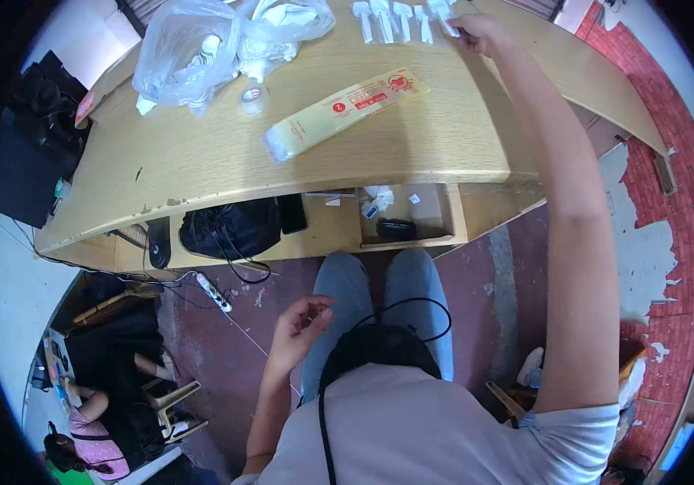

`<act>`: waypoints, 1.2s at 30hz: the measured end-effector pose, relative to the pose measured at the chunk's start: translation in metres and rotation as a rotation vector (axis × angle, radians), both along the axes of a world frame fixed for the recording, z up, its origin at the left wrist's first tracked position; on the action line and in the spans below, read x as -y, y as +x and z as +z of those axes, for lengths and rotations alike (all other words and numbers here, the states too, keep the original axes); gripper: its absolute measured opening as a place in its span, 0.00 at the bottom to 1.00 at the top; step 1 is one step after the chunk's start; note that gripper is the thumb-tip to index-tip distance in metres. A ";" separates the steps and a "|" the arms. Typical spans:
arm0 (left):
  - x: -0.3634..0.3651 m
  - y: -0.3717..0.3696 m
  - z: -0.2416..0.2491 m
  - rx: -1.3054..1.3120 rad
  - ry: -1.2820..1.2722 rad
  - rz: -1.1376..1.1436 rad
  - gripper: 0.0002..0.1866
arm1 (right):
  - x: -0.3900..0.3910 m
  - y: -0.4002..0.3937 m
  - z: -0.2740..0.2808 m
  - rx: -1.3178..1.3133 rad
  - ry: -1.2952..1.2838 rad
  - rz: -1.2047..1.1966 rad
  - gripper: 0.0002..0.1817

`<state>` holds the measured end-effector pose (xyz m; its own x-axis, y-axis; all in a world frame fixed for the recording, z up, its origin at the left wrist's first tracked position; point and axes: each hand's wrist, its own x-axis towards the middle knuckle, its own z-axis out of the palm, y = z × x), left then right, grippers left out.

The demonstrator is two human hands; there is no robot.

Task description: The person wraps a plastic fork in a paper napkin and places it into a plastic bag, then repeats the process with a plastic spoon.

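At the far right of the table, my right hand (479, 34) reaches out and pinches the rightmost of a row of white plastic spoon-like pieces (442, 11). The other similar pieces (402, 20) lie side by side to its left, handles toward me. My left hand (302, 330) hangs over my lap with fingers loosely curled, thumb apart, and nothing visible in it. A long yellow plastic packet (355, 111) with red print lies slantwise mid-table. Beside it sits a roll of tape (253, 99). Clear plastic bags (189, 56) holding white items stand at the back left.
Under the tabletop (201, 166), an open drawer (436, 218) holds a dark case and scraps. A black bag (230, 228) and a phone (291, 213) lie on the shelf. A power strip (214, 293) with cables is on the floor. Another person (100, 436) sits lower left.
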<state>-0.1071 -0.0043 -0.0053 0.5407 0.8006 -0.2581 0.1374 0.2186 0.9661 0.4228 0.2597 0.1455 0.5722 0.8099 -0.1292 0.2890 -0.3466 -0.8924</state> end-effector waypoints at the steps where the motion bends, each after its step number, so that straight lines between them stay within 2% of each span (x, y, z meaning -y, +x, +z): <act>1: -0.001 -0.002 -0.002 0.000 0.001 -0.001 0.10 | -0.006 0.001 -0.002 -0.037 -0.033 -0.007 0.11; 2: -0.002 -0.003 -0.005 0.006 0.004 -0.010 0.10 | -0.008 0.006 -0.002 -0.036 -0.032 -0.007 0.11; 4: -0.002 -0.004 -0.010 0.012 0.004 -0.017 0.10 | -0.011 0.015 0.000 -0.056 -0.096 0.255 0.13; 5: -0.002 -0.005 -0.012 0.025 0.008 -0.012 0.10 | -0.020 0.011 -0.007 -0.056 -0.097 0.257 0.13; 7: 0.000 -0.004 -0.014 0.040 0.011 -0.007 0.10 | -0.060 0.019 -0.035 0.185 -0.027 -0.120 0.17; 8: 0.000 -0.003 -0.014 0.028 0.011 -0.006 0.11 | -0.064 0.022 -0.038 0.184 -0.026 -0.122 0.17; 11: 0.002 -0.004 -0.015 0.000 -0.007 -0.008 0.11 | -0.075 0.033 -0.048 0.121 -0.005 -0.045 0.16; 13: 0.003 -0.003 -0.015 -0.009 -0.023 -0.011 0.11 | -0.079 0.039 -0.047 -0.179 0.069 0.019 0.16; 14: 0.002 -0.003 -0.015 -0.023 -0.026 -0.029 0.10 | -0.080 0.041 -0.048 -0.178 0.068 0.019 0.16; 20: 0.000 -0.002 -0.017 -0.024 -0.037 -0.038 0.10 | -0.079 0.033 -0.050 0.090 -0.044 0.097 0.16; 22: -0.001 -0.002 -0.016 -0.032 -0.037 -0.031 0.11 | -0.058 0.003 -0.037 0.382 -0.059 -0.063 0.14; 26: 0.001 -0.001 -0.018 -0.025 -0.050 -0.018 0.10 | -0.046 -0.006 -0.035 0.477 0.050 0.020 0.11; 34: -0.001 -0.003 -0.021 -0.034 -0.064 -0.013 0.10 | -0.016 -0.054 -0.008 0.878 -0.016 -0.147 0.10; 36: -0.001 -0.004 -0.026 -0.020 -0.059 -0.011 0.10 | -0.017 -0.052 -0.010 0.825 0.055 -0.178 0.10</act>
